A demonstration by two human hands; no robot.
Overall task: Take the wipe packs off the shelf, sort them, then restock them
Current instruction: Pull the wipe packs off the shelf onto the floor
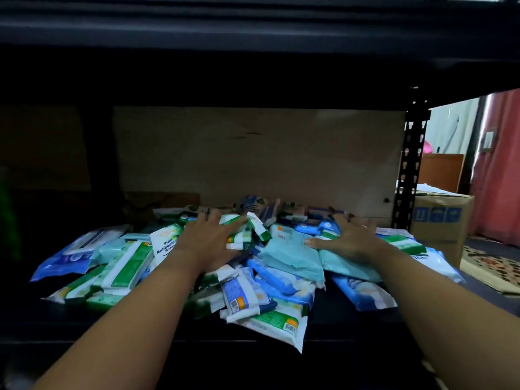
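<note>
A loose heap of wipe packs [284,277] lies on the dark shelf [70,319], in green-and-white, blue-and-white and pale teal wrappers. My left hand [209,240] rests on top of the heap left of centre, fingers spread over green-and-white packs. My right hand [347,239] lies flat on the right side of the heap, fingers splayed, thumb pointing left over a pale teal pack [292,251]. Neither hand grips a pack. One green-and-white pack [281,325] hangs over the shelf's front edge.
A brown cardboard panel [253,153] backs the shelf, and the upper shelf board [253,29] hangs low overhead. A black perforated upright [410,164] stands at the right. Beyond it are a cardboard box [441,220], a patterned rug [495,266] and a red curtain [501,164].
</note>
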